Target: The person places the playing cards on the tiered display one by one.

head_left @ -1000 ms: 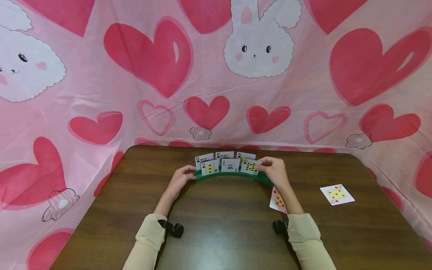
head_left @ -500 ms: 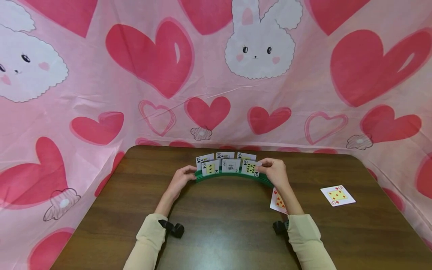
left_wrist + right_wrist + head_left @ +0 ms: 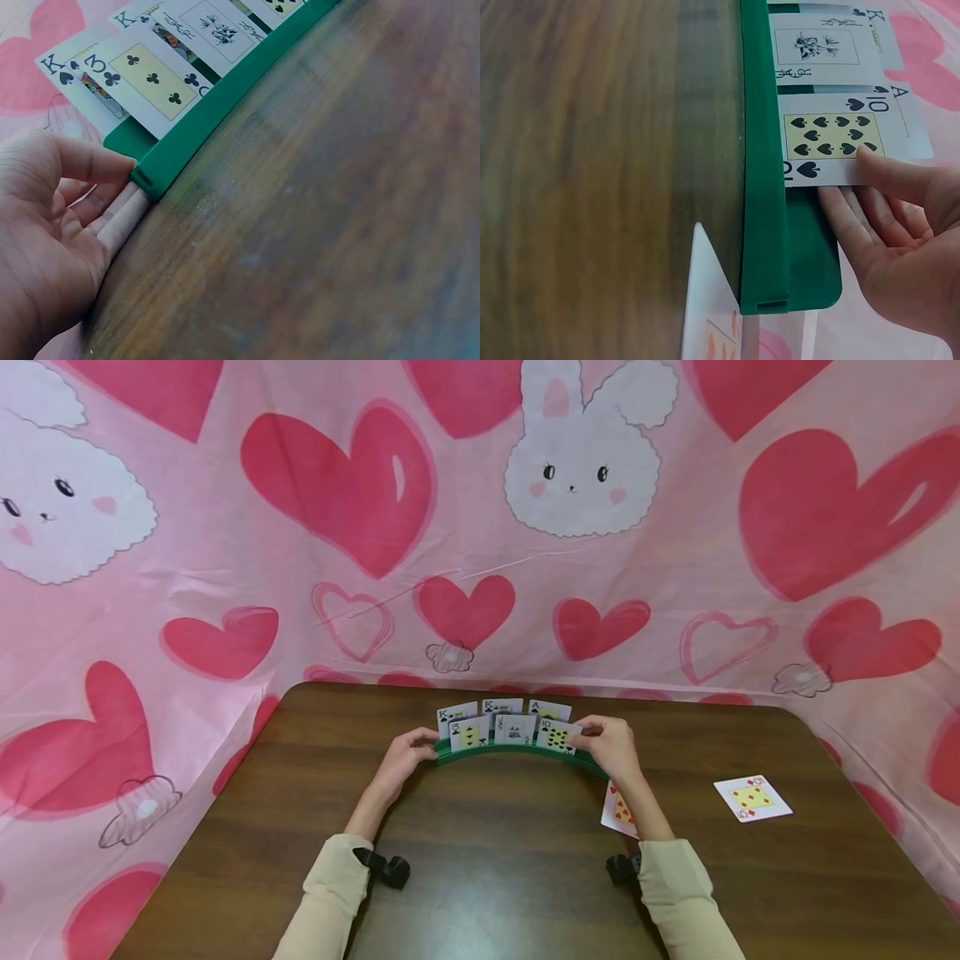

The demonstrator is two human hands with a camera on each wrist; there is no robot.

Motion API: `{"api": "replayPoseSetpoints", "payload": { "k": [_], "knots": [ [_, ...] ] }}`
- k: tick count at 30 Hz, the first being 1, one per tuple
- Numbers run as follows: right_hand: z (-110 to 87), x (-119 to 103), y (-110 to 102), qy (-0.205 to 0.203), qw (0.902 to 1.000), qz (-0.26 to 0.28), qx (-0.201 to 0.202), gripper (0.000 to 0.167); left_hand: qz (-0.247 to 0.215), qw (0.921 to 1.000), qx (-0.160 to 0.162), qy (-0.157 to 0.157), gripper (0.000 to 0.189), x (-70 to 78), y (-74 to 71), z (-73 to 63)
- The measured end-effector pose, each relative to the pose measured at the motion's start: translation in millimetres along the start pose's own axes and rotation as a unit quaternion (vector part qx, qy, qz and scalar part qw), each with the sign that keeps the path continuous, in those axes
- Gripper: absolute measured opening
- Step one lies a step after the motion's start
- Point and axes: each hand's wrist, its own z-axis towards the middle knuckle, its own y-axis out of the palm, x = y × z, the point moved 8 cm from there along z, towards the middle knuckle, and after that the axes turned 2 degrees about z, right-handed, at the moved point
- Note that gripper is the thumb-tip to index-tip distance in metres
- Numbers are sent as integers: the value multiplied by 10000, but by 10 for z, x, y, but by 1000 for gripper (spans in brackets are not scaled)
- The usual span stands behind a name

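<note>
A curved green card holder (image 3: 517, 748) stands on the table with two rows of upright playing cards. My left hand (image 3: 402, 762) pinches the holder's left end, close to the three of clubs (image 3: 150, 81). With thumb in front and fingers behind, my right hand (image 3: 611, 747) holds the ten of spades (image 3: 829, 139), whose lower edge sits in the front groove. Between these two cards is a joker (image 3: 514, 729). Behind stand a king of spades (image 3: 58, 69), another king (image 3: 501, 705) and an ace (image 3: 550, 708), each partly covered.
A red-suited card (image 3: 618, 810) lies by the holder's right end, partly hidden under my right forearm. The five of diamonds (image 3: 753, 797) lies face up farther right. A pink heart-and-rabbit cloth (image 3: 465, 552) hangs behind the wooden table (image 3: 480, 860).
The ten of spades has sunk slightly lower into the front groove, hiding part of its bottom corner mark. My left hand stays on the holder's end. The head view has shifted a little.
</note>
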Motion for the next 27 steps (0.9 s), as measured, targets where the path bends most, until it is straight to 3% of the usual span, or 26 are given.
{"api": "replayPoseSetpoints", "payload": {
  "k": [5, 13, 20, 27],
  "knots": [
    [-12, -67, 11, -310, 9993, -231, 7, 17, 54, 9999, -69, -83, 30, 24, 5, -16],
    [-48, -223, -76, -979, 9933, -621, 22, 15, 107, 9997, -215, 37, 28, 392, 17, -242],
    [-110, -213, -214, -1011, 9934, -544, -32, 15, -29, 10000, -10, 12, 29, -3, 3, 17],
    [-187, -50, -396, -872, 9945, -578, -25, 16, -28, 10000, -40, -8, 30, -10, -3, 9]
  ]
}}
